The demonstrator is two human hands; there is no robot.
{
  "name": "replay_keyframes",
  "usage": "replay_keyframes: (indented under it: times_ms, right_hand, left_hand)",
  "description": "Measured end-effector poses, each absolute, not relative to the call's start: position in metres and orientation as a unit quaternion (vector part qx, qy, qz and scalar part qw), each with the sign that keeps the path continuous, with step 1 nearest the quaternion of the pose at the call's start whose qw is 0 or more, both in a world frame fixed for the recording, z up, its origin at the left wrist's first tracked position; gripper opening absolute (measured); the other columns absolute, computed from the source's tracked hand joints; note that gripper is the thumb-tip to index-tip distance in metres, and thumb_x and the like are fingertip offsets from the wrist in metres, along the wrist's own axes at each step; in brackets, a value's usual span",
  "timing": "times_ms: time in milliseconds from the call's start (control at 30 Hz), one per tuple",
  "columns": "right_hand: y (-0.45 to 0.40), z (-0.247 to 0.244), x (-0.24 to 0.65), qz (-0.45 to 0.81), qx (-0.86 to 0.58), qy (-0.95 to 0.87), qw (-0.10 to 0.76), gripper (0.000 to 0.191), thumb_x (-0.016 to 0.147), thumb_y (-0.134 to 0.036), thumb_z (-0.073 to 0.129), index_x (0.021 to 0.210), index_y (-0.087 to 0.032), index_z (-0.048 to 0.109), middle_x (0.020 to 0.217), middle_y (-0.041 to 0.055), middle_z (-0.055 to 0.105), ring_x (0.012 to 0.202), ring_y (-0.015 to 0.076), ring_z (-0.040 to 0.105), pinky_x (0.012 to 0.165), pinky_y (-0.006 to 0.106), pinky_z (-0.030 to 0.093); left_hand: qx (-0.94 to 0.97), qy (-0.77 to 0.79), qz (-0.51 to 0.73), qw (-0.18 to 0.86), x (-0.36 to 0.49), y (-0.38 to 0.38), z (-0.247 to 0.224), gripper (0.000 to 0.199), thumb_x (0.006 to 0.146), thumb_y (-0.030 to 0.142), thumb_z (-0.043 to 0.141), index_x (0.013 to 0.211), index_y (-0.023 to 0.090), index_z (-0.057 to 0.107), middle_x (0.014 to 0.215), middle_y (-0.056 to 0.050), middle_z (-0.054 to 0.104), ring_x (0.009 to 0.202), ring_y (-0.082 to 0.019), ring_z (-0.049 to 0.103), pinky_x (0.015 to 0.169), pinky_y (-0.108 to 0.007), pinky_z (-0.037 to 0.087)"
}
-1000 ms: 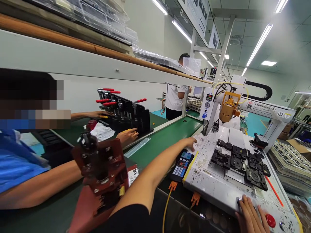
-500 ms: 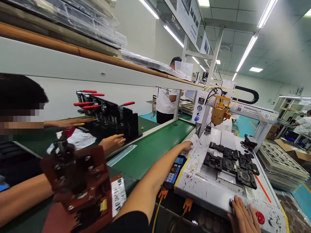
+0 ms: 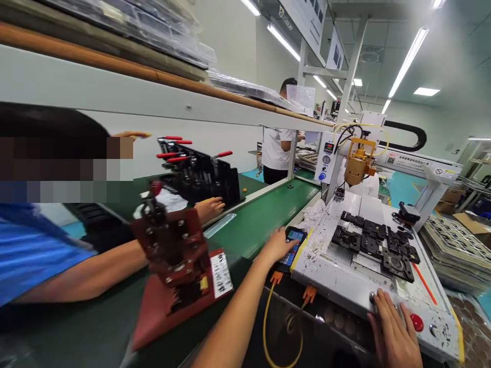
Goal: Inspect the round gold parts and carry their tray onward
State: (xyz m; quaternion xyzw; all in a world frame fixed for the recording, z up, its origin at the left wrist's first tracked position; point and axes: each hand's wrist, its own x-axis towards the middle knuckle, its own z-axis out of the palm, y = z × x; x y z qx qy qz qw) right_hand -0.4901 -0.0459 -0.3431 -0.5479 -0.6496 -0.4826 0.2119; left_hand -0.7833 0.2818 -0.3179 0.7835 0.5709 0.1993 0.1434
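My left hand (image 3: 279, 246) rests over the upper left part of a keypad controller (image 3: 290, 254), fingers stretched out and touching it. A white cloth (image 3: 313, 213) lies just beyond the controller. My right hand (image 3: 395, 324) is open, fingers laid on the front panel of a white benchtop dispensing machine (image 3: 337, 294), beside a silver button and left of a red button (image 3: 417, 322). Several black fixture blocks (image 3: 370, 237) sit on the machine's bed. Above them hangs a gold-coloured head (image 3: 356, 166).
A dark red clamp press (image 3: 172, 271) stands left of my forearm. Behind it, a co-worker's hand (image 3: 210, 207) is at a black fixture with red-handled toggle clamps (image 3: 199, 171). Stacked trays (image 3: 452, 245) are at right. A shelf (image 3: 230, 110) runs overhead. A yellow cable (image 3: 266, 327) hangs below.
My left hand has drawn back from the white cloth to the keypad controller. My right hand stays on the front panel. The view has shifted left, and the co-worker's far hand has risen.
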Motion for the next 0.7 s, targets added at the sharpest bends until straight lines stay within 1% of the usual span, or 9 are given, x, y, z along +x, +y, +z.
replay_keyframes:
  times_ms: [67, 133, 200, 300, 433, 533, 633, 700]
  right_hand:
    - [-0.048, -0.340, -0.490, -0.482, -0.548, -0.651, 0.211, 0.053, 0.110, -0.031, 0.057, 0.155, -0.002, 0.053, 0.142, 0.0170, 0.071, 0.117, 0.0256, 0.077, 0.137, 0.045, 0.026]
    - [-0.049, -0.338, -0.491, -0.481, -0.551, -0.647, 0.215, 0.051, 0.110, -0.032, 0.058, 0.152, -0.004, 0.056, 0.144, 0.0166, 0.071, 0.116, 0.0253, 0.077, 0.137, 0.045, 0.028]
    - [-0.051, -0.337, -0.493, -0.474, -0.556, -0.647, 0.220, 0.049, 0.110, -0.032, 0.058, 0.150, -0.004, 0.059, 0.145, 0.0170, 0.069, 0.116, 0.0253, 0.077, 0.136, 0.044, 0.029]
    - [-0.051, -0.337, -0.491, -0.467, -0.557, -0.650, 0.222, 0.049, 0.111, -0.033, 0.055, 0.150, -0.003, 0.059, 0.146, 0.0181, 0.069, 0.116, 0.0260, 0.077, 0.135, 0.045, 0.029]
    - [-0.047, -0.341, -0.483, -0.492, -0.524, -0.661, 0.215, 0.054, 0.109, -0.030, 0.059, 0.155, -0.002, 0.053, 0.138, 0.0156, 0.074, 0.110, 0.0248, 0.079, 0.137, 0.042, 0.025]
    - [-0.044, -0.341, -0.480, -0.505, -0.510, -0.660, 0.221, 0.058, 0.107, -0.029, 0.063, 0.158, -0.004, 0.050, 0.133, 0.0139, 0.077, 0.105, 0.0241, 0.080, 0.137, 0.041, 0.026]
    - [-0.046, -0.341, -0.484, -0.485, -0.538, -0.649, 0.234, 0.060, 0.107, -0.029, 0.064, 0.160, -0.008, 0.048, 0.137, 0.0123, 0.075, 0.110, 0.0247, 0.079, 0.135, 0.041, 0.030]
    - [-0.048, -0.340, -0.486, -0.472, -0.545, -0.653, 0.232, 0.058, 0.108, -0.030, 0.062, 0.159, -0.007, 0.050, 0.140, 0.0125, 0.073, 0.113, 0.0257, 0.078, 0.135, 0.041, 0.029]
  left_hand:
    - [0.776, 0.588, 0.176, 0.144, -0.782, 0.250, -0.338, 0.063, 0.086, 0.044, 0.075, 0.138, 0.011, 0.058, 0.135, -0.024, 0.068, 0.129, -0.037, 0.064, 0.108, -0.043, 0.050]
    - [0.769, 0.603, 0.164, 0.136, -0.777, 0.231, -0.348, 0.068, 0.085, 0.034, 0.075, 0.145, 0.012, 0.052, 0.145, -0.025, 0.063, 0.138, -0.039, 0.057, 0.112, -0.045, 0.046]
    - [0.761, 0.615, 0.159, 0.128, -0.772, 0.222, -0.349, 0.077, 0.085, 0.028, 0.072, 0.155, 0.013, 0.042, 0.151, -0.026, 0.058, 0.143, -0.039, 0.051, 0.115, -0.046, 0.042]
    - [0.746, 0.635, 0.159, 0.124, -0.769, 0.216, -0.345, 0.085, 0.086, 0.030, 0.071, 0.161, 0.013, 0.033, 0.147, -0.028, 0.059, 0.140, -0.041, 0.053, 0.111, -0.047, 0.043]
    - [0.720, 0.657, 0.200, 0.099, -0.779, 0.205, -0.346, 0.092, 0.083, 0.034, 0.074, 0.161, 0.011, 0.031, 0.140, -0.028, 0.062, 0.136, -0.043, 0.056, 0.110, -0.048, 0.044]
    - [0.698, 0.669, 0.241, 0.089, -0.787, 0.197, -0.349, 0.096, 0.082, 0.038, 0.075, 0.162, 0.009, 0.029, 0.140, -0.026, 0.063, 0.132, -0.041, 0.058, 0.112, -0.047, 0.043]
    - [0.691, 0.668, 0.264, 0.082, -0.790, 0.193, -0.347, 0.096, 0.082, 0.037, 0.076, 0.161, 0.010, 0.030, 0.142, -0.024, 0.062, 0.132, -0.040, 0.058, 0.113, -0.046, 0.043]
    - [0.705, 0.657, 0.252, 0.086, -0.790, 0.192, -0.345, 0.094, 0.081, 0.037, 0.077, 0.161, 0.013, 0.033, 0.142, -0.024, 0.062, 0.133, -0.040, 0.057, 0.113, -0.047, 0.043]
